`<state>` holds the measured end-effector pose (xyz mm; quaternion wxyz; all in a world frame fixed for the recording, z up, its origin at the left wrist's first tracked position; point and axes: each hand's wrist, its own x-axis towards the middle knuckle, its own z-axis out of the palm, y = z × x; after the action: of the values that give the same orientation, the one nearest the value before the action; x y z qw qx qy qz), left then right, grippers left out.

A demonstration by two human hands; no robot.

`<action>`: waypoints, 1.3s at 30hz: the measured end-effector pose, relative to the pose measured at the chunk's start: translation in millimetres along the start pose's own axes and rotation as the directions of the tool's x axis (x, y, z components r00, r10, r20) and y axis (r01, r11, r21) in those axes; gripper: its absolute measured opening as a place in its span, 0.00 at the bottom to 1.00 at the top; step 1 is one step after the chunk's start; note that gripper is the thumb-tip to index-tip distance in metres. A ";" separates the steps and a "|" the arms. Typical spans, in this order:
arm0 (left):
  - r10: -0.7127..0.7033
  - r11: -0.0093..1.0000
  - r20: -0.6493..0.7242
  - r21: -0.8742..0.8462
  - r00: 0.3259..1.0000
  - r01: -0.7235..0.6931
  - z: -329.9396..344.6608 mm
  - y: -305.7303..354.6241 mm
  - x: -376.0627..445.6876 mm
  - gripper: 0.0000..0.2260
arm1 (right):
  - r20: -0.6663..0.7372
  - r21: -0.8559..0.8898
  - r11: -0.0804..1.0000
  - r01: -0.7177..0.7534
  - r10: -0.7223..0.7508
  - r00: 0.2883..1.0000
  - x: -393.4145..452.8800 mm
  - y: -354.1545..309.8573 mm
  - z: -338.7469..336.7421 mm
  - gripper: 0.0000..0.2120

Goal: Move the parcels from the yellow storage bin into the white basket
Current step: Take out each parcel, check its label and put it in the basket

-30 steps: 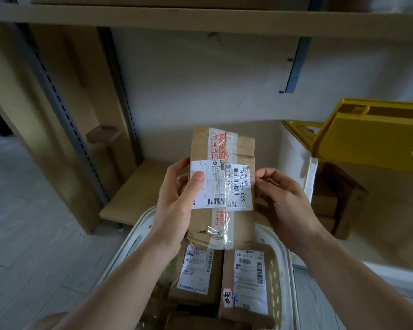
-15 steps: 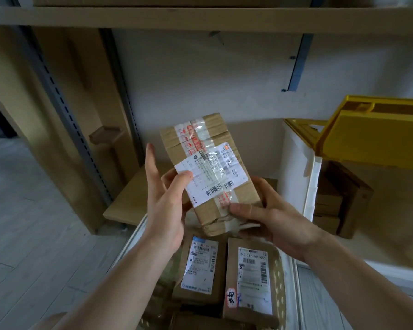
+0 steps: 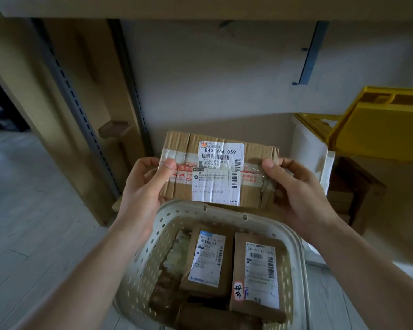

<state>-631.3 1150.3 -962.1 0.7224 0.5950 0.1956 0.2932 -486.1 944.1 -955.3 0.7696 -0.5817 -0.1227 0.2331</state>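
Head view: hands point(image 3: 143, 194) hold parcel point(image 3: 221, 172), label "843 Y64 059".

Wooden shelf point(image 3: 200, 5), grey upright point(image 3: 81, 110), brown boxes point(image 3: 353, 194) at right.

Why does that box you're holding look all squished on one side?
The box is crumpled and torn at its right end, beside the right hand, with wrinkled tape bunched over it. The left hand holds the neater end.

Your left hand point(image 3: 143, 191) and right hand point(image 3: 296, 194) grip cardboard parcel point(image 3: 177, 148) ends, held level above white basket point(image 3: 224, 211); yellow bin point(image 3: 386, 125) far right.
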 end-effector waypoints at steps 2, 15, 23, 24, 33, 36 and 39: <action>-0.006 1.000 0.000 0.013 1.000 0.006 -4.8 0.8 -1.6 0.16 | 0.013 -0.026 1.000 0.004 -0.004 1.000 -0.6 1.1 2.7 0.19; -0.072 0.989 0.192 0.143 0.979 0.045 -35.0 6.3 -9.1 0.41 | 0.005 -0.080 0.997 0.022 -0.022 1.000 6.4 10.0 21.2 0.16; -0.007 0.863 0.231 0.493 0.973 -0.111 -68.6 0.8 -21.9 0.29 | 0.129 -0.291 0.955 0.063 -0.026 0.991 20.9 41.5 41.6 0.05; -0.016 0.836 0.222 0.538 0.975 -0.109 -73.8 -1.6 -22.8 0.29 | 0.153 -0.353 0.931 0.095 -0.043 0.987 22.0 47.1 46.1 0.07; -0.051 0.365 0.158 0.922 0.986 -0.129 -75.1 -34.8 -40.2 0.17 | 0.324 -0.749 0.632 0.197 0.089 0.942 35.6 107.8 78.6 0.20; -0.139 0.238 0.091 0.970 0.986 -0.055 -69.6 -54.9 -41.3 0.15 | 0.296 -0.742 0.670 0.031 0.286 0.911 36.5 118.8 86.5 0.28; -0.232 0.208 0.080 0.978 0.969 -0.031 -68.9 -78.7 -39.7 0.16 | 0.315 -0.740 0.672 -0.028 0.384 0.868 37.9 129.6 86.4 0.28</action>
<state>-689.7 1166.1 -1056.2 0.2236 0.9283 0.2969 -0.0063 -521.3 1063.3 -1056.5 0.4007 -0.7741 -0.3076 0.3816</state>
